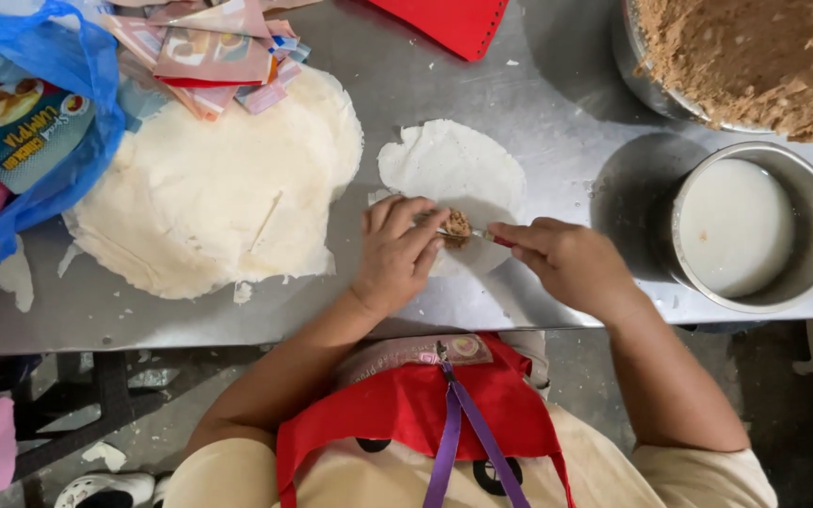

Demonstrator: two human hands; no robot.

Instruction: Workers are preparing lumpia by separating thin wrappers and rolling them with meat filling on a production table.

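Right now we have our left hand (397, 252) resting on a single round wrapper (454, 174) at the middle of the frame, fingers together and pressed beside a small lump of brown filling (458, 226). Our right hand (566, 263) pinches a utensil (491, 236), fingers clamped on its handle, its tip at the filling. Left of centre lies the wrapper stack (214, 188); at right stands a pot of white liquid (741, 226), with a bowl of brown filling (764, 56) at upper right.
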